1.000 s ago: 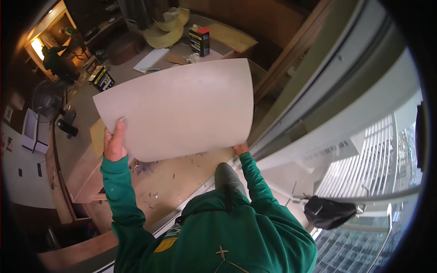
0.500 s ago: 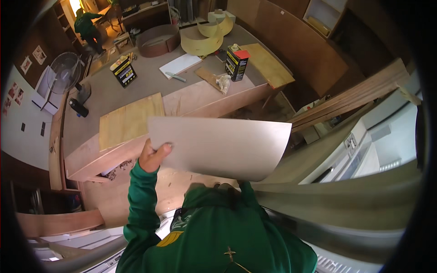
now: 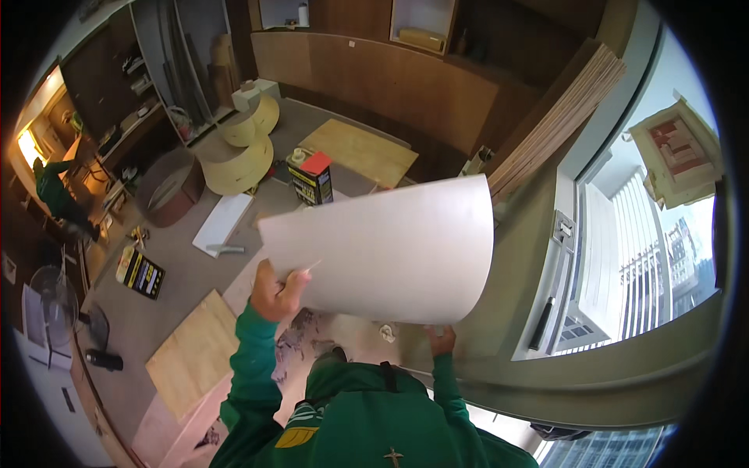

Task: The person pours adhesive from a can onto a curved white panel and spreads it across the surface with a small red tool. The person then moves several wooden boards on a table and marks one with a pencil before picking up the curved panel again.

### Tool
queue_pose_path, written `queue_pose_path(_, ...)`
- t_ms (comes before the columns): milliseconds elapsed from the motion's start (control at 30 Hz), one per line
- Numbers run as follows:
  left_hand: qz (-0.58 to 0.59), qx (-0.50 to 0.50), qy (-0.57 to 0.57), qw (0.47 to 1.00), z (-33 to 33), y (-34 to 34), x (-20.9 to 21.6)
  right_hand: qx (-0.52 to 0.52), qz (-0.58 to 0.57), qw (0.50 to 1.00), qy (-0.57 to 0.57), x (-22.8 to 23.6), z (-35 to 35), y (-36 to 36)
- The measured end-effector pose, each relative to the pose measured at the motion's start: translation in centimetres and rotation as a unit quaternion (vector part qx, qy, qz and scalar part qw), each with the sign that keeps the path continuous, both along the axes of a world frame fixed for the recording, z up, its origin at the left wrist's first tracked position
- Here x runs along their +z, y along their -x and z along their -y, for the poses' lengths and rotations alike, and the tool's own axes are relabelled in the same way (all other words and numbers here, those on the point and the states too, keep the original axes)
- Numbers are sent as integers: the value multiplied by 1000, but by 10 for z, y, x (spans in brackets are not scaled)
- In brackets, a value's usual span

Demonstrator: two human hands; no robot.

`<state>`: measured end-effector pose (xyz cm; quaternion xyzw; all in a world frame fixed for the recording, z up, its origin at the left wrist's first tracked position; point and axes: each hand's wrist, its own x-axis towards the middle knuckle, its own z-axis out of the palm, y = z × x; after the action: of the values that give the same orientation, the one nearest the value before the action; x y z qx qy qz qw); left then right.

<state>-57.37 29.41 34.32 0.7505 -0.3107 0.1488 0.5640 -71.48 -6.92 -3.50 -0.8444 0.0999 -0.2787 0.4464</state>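
A large white sheet [image 3: 382,253], curved along its length, is held out in front of me over the bench edge and floor. My left hand [image 3: 277,292] grips its near left edge, with the thumb on the face towards me. A thin pale sliver shows by that thumb, too small to name. At the sheet's lower edge, towards the right, is my right hand [image 3: 442,341]; it seems to pinch the edge, its fingertips partly hidden behind the sheet.
On the grey bench [image 3: 183,257] are two black-and-yellow cans [image 3: 312,183], a white board [image 3: 224,224], plywood panels [image 3: 191,351], bent yellowish strips [image 3: 238,164] and a brown ring [image 3: 168,191]. A fan [image 3: 58,300] stands left. A window [image 3: 640,257] is right. A co-worker [image 3: 58,187] is far left.
My view has turned to the right, so the bench shifts left and more of the window shows. The sheet has tilted, its right end higher. My right hand has come into sight below it.
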Motion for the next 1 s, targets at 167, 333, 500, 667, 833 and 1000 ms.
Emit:
queue_pose_path(167, 2, -50, 26, 998, 8, -61, 37, -136, -13, 988, -71, 56, 6, -46)
queue_pose_path(333, -47, -96, 144, 984, 33, -113, 59, -170, -62, 977, -114, 112, 26, -81)
queue_pose_path(500, 14, -173, 120, 977, 63, -172, 69, -183, -135, 973, -34, 145, 50, -123)
queue_pose_path(667, 97, -157, 137, 973, 126, -248, 51, -208, -81, 974, -30, 132, 79, -192)
queue_pose_path(833, 155, -10, 87, 984, 188, -374, 18, -168, -271, 937, -143, 151, 139, -263)
queue_pose_path(1000, 68, 28, 186, 980, 231, -505, 1, 5, -161, 971, -175, 180, 210, -308)
